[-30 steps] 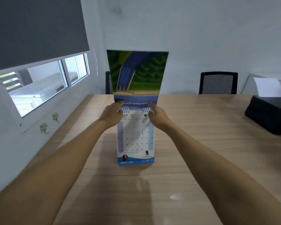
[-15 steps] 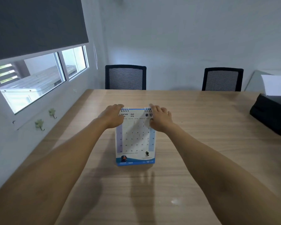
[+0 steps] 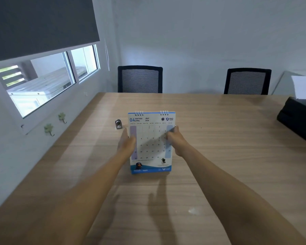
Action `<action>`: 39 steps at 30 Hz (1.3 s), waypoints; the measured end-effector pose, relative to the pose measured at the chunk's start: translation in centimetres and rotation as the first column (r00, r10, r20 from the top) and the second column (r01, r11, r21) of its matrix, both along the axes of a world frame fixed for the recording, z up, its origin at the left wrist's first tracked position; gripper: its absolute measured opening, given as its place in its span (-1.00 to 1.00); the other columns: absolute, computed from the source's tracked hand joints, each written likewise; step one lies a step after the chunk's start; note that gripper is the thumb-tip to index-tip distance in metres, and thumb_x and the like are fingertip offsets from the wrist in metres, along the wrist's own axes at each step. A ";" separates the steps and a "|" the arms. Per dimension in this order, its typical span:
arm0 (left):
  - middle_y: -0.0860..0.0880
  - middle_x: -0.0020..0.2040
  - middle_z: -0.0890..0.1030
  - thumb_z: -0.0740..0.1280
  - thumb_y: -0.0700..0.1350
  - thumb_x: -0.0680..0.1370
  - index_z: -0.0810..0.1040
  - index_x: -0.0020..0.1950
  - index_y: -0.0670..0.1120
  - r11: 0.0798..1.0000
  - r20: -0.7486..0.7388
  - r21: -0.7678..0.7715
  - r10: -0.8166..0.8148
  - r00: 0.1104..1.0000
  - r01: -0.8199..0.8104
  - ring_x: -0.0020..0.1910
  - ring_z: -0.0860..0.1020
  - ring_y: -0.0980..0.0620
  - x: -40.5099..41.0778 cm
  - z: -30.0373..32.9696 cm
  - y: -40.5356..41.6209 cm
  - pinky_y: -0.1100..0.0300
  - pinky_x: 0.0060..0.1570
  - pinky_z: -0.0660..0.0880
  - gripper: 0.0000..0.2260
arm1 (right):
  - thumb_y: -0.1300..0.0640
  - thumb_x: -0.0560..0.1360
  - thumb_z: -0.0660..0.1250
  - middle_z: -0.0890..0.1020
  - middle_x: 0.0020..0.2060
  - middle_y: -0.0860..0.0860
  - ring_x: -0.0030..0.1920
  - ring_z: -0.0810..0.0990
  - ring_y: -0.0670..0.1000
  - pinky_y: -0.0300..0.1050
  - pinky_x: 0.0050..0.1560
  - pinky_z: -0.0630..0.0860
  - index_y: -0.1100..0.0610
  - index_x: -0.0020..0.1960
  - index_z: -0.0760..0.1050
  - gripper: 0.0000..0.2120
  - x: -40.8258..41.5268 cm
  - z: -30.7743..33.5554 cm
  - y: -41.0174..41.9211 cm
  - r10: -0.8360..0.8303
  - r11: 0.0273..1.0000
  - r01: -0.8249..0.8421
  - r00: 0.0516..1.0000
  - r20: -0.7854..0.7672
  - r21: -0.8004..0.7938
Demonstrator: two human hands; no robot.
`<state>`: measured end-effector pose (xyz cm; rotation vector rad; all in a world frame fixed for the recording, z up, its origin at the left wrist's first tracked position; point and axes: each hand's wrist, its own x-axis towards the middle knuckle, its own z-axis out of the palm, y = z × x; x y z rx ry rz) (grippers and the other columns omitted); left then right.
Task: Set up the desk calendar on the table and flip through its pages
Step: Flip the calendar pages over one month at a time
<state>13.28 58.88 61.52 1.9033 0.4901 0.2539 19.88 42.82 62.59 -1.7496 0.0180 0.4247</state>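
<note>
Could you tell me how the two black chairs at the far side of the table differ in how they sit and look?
The left chair stands almost straight behind the desk calendar; the right chair stands well off to the calendar's right. The left chair is nearer the window; the right chair is nearer the black case. Both have black frames and grey mesh backs, and both are pushed up to the table.

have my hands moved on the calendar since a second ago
Yes. Both the left hand and right hand slid down from the wire binding to the calendar page's side edges.
</note>
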 end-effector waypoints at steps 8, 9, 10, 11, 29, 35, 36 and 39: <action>-0.01 0.26 0.58 0.06 -0.12 0.48 0.42 0.37 0.04 0.997 -0.078 0.039 -0.059 0.995 0.062 0.12 0.52 -0.06 -0.2 -0.5 0.1 0.00 0.07 0.49 -0.54 | 0.31 0.51 0.03 0.46 0.12 0.11 -0.07 0.41 -0.02 -0.12 -0.10 0.38 0.17 0.41 0.18 -0.54 -1.5 0.8 -0.4 0.023 0.999 -0.022 1.000 0.007 -0.042; -0.04 0.24 0.58 0.06 -0.14 0.48 0.44 0.35 0.00 0.997 -0.082 0.055 -0.049 0.995 0.053 0.09 0.53 -0.06 -0.5 -0.1 -0.1 0.02 0.03 0.49 -0.55 | 0.31 0.52 0.03 0.45 0.10 0.09 -0.08 0.41 -0.02 -0.12 -0.10 0.38 0.20 0.37 0.22 -0.58 -1.7 1.0 -0.5 0.025 0.998 -0.024 1.000 0.015 -0.050; -0.07 0.23 0.58 0.06 -0.15 0.49 0.46 0.31 -0.04 0.997 -0.088 0.072 -0.019 0.996 0.025 0.08 0.53 -0.08 -0.8 0.3 -0.3 0.03 0.01 0.48 -0.58 | 0.31 0.52 0.02 0.46 0.09 0.09 -0.05 0.43 0.00 -0.11 -0.05 0.38 0.23 0.34 0.26 -0.61 -1.8 1.1 -0.6 0.023 0.998 -0.021 0.999 0.026 -0.063; -0.10 0.23 0.58 0.06 -0.15 0.50 0.48 0.28 -0.09 0.996 -0.096 0.087 0.013 0.995 -0.005 0.08 0.52 -0.09 -0.9 0.4 -0.3 0.05 0.00 0.46 -0.61 | 0.31 0.53 0.03 0.48 0.10 0.11 0.02 0.45 0.04 -0.08 0.02 0.39 0.25 0.32 0.28 -0.64 -2.0 1.1 -0.8 0.015 0.997 -0.012 0.999 0.037 -0.070; -0.17 -0.16 0.65 0.38 -0.31 0.40 0.56 -0.11 -0.26 0.923 -0.040 -0.310 0.228 0.973 -0.229 -0.26 0.60 -0.08 -1.9 3.1 3.5 0.08 -0.04 0.60 -0.91 | 0.26 0.44 0.40 0.50 -0.35 0.08 -0.41 0.40 0.00 -0.15 -0.32 0.45 0.22 -0.21 0.49 -0.90 -2.0 3.9 -3.8 -0.172 0.985 0.174 0.980 -0.100 0.015; -0.08 -0.40 0.59 0.36 -0.20 0.46 0.52 -0.11 -0.20 0.873 0.043 -0.487 0.057 0.997 -0.029 -0.46 0.57 -0.01 -2.4 6.6 3.5 0.21 -0.46 0.50 -0.92 | 0.16 0.54 0.21 0.59 -0.45 0.03 -0.47 0.49 -0.02 -0.27 -0.41 0.44 0.18 -0.21 0.44 -0.83 -1.7 6.0 -4.8 -0.045 0.973 0.075 0.989 -0.140 0.217; -0.09 -0.30 0.58 0.37 -0.20 0.46 0.53 -0.07 -0.19 0.898 0.088 -0.440 0.025 0.996 0.016 -0.36 0.56 -0.04 -2.6 7.5 3.5 0.18 -0.39 0.49 -0.91 | 0.18 0.55 0.15 0.58 -0.55 -0.01 -0.53 0.52 -0.06 -0.32 -0.45 0.43 0.15 -0.26 0.39 -0.78 -1.6 6.4 -4.9 -0.049 0.959 0.081 0.991 -0.123 0.271; -0.09 -0.07 0.61 0.26 -0.18 0.52 0.55 0.09 -0.17 0.780 0.214 -0.617 0.039 0.976 0.105 -0.08 0.57 -0.05 -1.6 8.9 3.4 0.17 -0.13 0.54 -0.81 | 0.19 0.58 0.08 0.71 -0.32 0.01 -0.20 0.68 0.00 -0.16 -0.19 0.58 0.16 -0.11 0.48 -0.77 -1.3 7.7 -4.1 -0.037 0.844 0.089 0.993 -0.109 0.528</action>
